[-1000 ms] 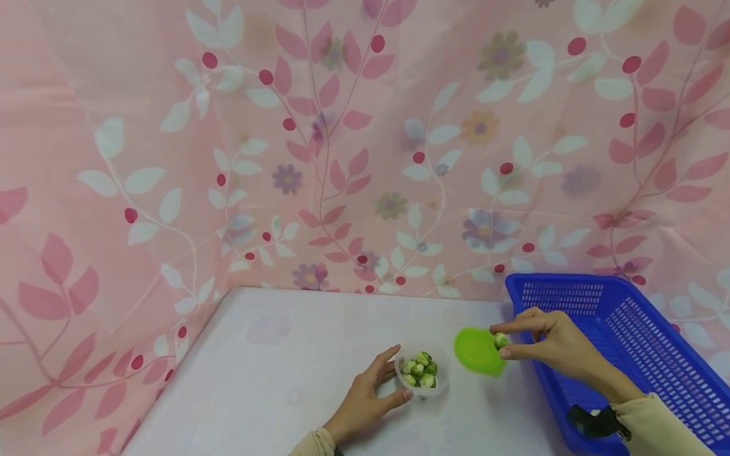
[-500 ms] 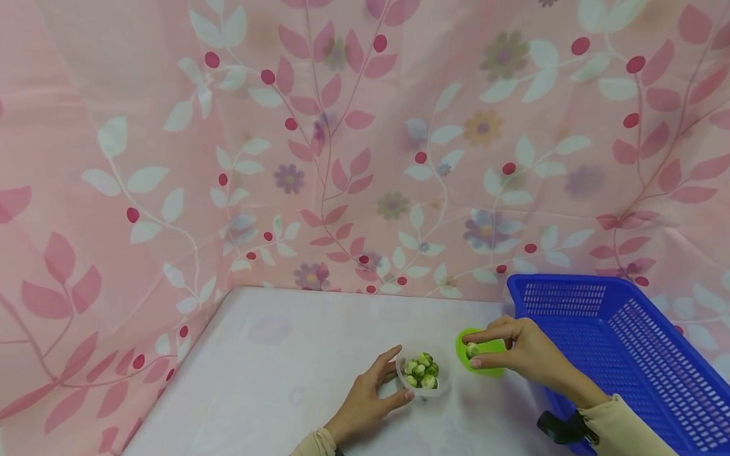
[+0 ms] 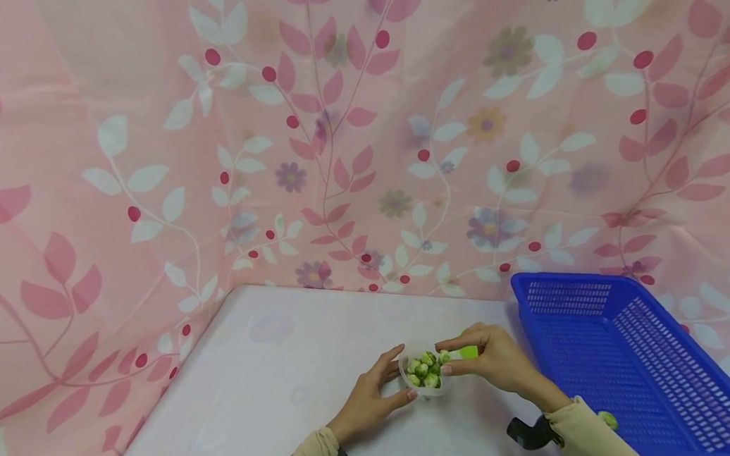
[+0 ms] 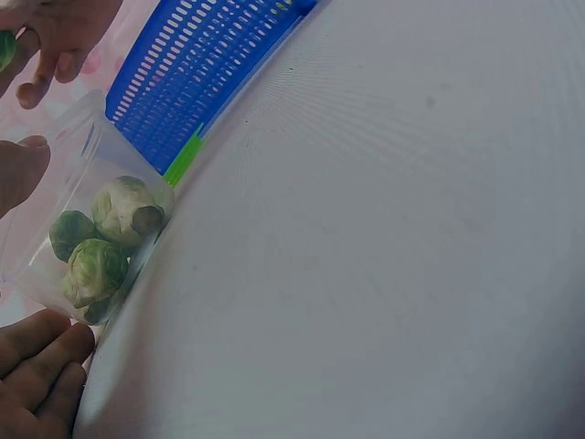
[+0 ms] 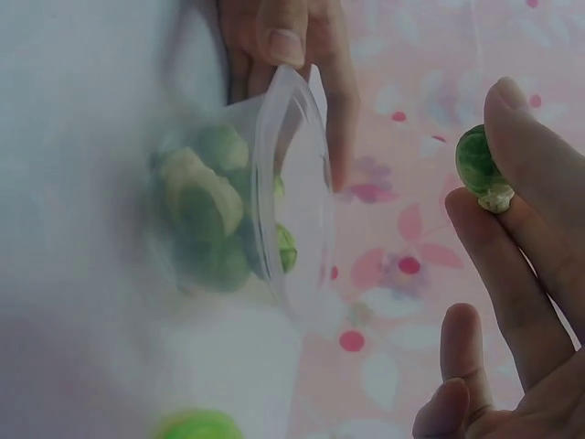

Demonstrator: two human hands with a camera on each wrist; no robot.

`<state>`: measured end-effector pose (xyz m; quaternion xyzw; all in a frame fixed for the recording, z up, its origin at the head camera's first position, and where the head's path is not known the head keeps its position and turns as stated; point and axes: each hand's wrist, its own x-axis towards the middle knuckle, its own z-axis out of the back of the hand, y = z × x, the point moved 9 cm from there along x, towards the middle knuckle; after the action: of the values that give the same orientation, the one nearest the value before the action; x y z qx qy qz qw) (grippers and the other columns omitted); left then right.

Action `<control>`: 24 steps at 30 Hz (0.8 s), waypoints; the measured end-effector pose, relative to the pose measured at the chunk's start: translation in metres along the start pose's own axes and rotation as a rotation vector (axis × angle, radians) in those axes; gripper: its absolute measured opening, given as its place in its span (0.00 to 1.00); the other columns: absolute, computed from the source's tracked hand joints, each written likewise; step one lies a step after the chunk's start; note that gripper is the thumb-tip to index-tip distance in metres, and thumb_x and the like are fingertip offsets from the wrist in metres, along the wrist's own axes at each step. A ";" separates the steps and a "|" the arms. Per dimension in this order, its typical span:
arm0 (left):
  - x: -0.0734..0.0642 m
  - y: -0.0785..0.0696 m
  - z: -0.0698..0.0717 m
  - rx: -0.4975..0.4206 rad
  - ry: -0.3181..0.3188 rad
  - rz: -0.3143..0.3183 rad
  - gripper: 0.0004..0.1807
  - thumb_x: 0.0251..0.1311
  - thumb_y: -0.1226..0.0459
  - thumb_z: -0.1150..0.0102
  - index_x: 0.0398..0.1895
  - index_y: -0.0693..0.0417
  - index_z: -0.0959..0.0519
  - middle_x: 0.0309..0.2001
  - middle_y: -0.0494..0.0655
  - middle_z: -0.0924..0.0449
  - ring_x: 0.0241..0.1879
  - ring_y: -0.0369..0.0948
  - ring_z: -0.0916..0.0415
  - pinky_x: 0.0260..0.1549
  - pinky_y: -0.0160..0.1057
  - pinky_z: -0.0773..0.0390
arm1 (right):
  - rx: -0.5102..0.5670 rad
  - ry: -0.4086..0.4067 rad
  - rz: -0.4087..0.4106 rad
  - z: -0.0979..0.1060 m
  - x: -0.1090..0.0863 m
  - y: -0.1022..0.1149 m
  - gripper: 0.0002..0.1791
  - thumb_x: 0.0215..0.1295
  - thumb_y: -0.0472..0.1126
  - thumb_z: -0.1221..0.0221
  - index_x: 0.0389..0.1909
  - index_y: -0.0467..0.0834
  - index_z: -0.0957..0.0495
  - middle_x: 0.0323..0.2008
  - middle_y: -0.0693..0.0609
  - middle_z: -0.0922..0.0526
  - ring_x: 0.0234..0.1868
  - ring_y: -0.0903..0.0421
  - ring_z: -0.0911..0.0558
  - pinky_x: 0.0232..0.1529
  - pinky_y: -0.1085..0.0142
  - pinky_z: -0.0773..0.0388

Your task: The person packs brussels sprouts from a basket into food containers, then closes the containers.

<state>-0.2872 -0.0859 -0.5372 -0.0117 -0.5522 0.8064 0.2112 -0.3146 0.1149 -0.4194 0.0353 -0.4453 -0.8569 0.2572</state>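
A small clear plastic tub (image 3: pixel 427 391) stands on the white table and holds several Brussels sprouts (image 3: pixel 421 370). My left hand (image 3: pixel 369 396) grips the tub's left side, thumb at the near side and fingers at the far side. Between thumb and fingertips, my right hand (image 3: pixel 497 361) pinches a single Brussels sprout (image 5: pixel 477 163) at the right of the tub's rim. In the right wrist view this sprout is apart from the tub, off its open mouth. Behind the right hand lies a bright green lid (image 3: pixel 469 351), mostly hidden.
A blue perforated basket (image 3: pixel 659 390) sits at the table's right, with a sprout (image 3: pixel 608 419) showing inside, partly behind the right sleeve (image 3: pixel 604 449). A pink floral curtain (image 3: pixel 345 149) hangs behind the table.
My right hand has moved left from the basket's edge, across the green lid to the tub, carrying the sprout. The left hand has stayed at the tub.
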 end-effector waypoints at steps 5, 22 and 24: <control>-0.001 -0.001 0.000 -0.008 -0.001 -0.015 0.46 0.71 0.51 0.31 0.85 0.47 0.44 0.72 0.54 0.23 0.70 0.51 0.23 0.73 0.53 0.26 | -0.040 -0.033 0.023 -0.012 0.002 0.000 0.18 0.51 0.50 0.18 0.45 0.58 0.06 0.33 0.57 0.15 0.32 0.59 0.30 0.29 0.68 0.35; 0.000 -0.005 0.002 0.018 -0.006 -0.022 0.45 0.71 0.50 0.32 0.85 0.44 0.44 0.72 0.50 0.22 0.70 0.49 0.22 0.74 0.56 0.28 | -0.106 -0.042 0.059 -0.034 0.008 -0.014 0.22 0.47 0.50 0.16 0.44 0.50 0.06 0.44 0.56 0.07 0.42 0.56 0.20 0.42 0.61 0.20; 0.000 -0.004 0.002 0.016 -0.008 -0.027 0.45 0.71 0.51 0.32 0.85 0.44 0.44 0.72 0.51 0.22 0.70 0.49 0.22 0.74 0.57 0.28 | -0.113 -0.047 0.075 -0.036 0.008 -0.015 0.22 0.47 0.50 0.16 0.44 0.49 0.06 0.45 0.55 0.07 0.43 0.55 0.19 0.44 0.59 0.19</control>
<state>-0.2865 -0.0861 -0.5327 0.0008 -0.5466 0.8080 0.2200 -0.3174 0.0916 -0.4511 -0.0160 -0.4032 -0.8710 0.2803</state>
